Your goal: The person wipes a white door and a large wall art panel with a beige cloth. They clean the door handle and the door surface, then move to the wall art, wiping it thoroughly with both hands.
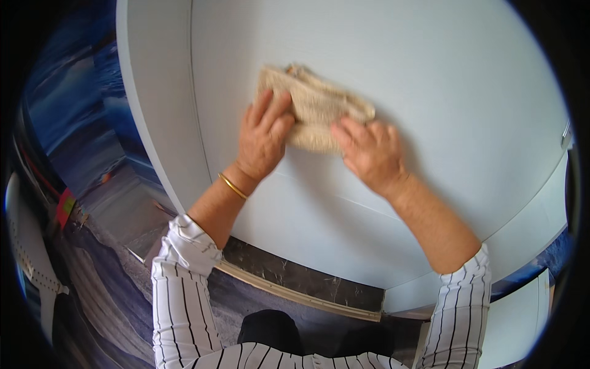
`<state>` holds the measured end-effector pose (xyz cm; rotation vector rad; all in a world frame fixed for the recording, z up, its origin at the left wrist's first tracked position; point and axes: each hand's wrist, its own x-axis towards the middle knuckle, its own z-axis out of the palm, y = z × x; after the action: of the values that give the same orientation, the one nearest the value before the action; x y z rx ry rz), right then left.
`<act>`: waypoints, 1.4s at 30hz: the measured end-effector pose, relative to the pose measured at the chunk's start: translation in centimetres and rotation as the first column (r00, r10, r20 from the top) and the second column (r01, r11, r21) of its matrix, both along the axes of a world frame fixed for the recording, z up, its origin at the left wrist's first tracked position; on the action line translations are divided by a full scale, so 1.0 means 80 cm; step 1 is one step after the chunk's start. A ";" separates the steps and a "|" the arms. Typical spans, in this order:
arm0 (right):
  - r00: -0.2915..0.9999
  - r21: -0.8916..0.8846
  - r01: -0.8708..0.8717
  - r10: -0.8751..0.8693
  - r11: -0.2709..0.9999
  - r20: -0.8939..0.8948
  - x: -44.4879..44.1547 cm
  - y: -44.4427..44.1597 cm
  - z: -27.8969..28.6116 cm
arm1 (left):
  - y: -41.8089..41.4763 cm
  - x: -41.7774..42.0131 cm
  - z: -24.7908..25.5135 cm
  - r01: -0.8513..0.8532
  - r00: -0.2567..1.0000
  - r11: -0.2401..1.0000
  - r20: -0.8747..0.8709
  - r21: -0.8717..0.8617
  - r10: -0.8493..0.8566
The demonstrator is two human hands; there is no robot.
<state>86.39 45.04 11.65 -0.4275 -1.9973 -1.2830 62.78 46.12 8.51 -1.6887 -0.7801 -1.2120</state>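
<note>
A folded tan cloth (318, 106) lies flat against a large white door (438, 115), a little blurred. My left hand (265, 133) presses on the cloth's left part with fingers spread; a gold bangle is on that wrist. My right hand (371, 150) has its fingertips on the cloth's lower right edge, thumb and fingers bent. Whether either hand pinches the fabric or only presses on it is hard to tell. The palms' undersides are hidden.
The door's white frame (159, 106) stands at the left, beside a blue patterned wall (78, 115). A metal handle (566, 133) shows at the far right. Below lie a dark marbled threshold (299, 276) with a pale strip (295, 289) and a grey patterned floor (230, 300).
</note>
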 end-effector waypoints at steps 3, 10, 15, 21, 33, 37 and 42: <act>0.996 -0.123 0.019 -0.009 0.992 0.084 0.016 -0.007 -0.061 | -0.005 0.001 -0.051 -0.039 0.995 0.995 -0.099 -0.093 0.029; 0.981 -0.204 -0.035 0.073 0.978 0.182 0.007 -0.013 -0.109 | -0.031 -0.010 -0.090 -0.106 0.967 0.969 -0.249 -0.224 0.049; 0.960 -0.177 -0.078 0.122 0.981 0.251 -0.008 -0.014 -0.099 | -0.038 -0.026 -0.087 -0.102 0.947 0.976 -0.320 -0.193 0.036; 0.973 -0.043 -0.108 0.115 0.993 0.199 -0.014 -0.002 -0.038 | -0.033 -0.033 -0.027 -0.177 0.943 0.981 -0.300 -0.079 0.146; 0.946 0.301 0.081 0.022 0.950 -0.324 -0.008 0.012 0.193 | -0.035 0.010 0.257 -0.122 0.957 0.960 -0.228 0.253 0.182; 0.930 0.278 0.094 0.015 0.956 -0.366 -0.021 -0.008 0.214 | -0.034 0.004 0.293 -0.058 0.978 0.960 -0.178 0.273 0.110; 0.936 0.364 -0.061 0.179 0.930 -0.303 -0.066 -0.008 0.203 | -0.039 -0.029 0.279 -0.079 0.984 0.954 -0.129 0.289 0.121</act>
<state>81.15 44.41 27.85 -0.3154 -1.4556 -1.3531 60.49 43.02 30.81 -1.4654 -0.5666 -1.0618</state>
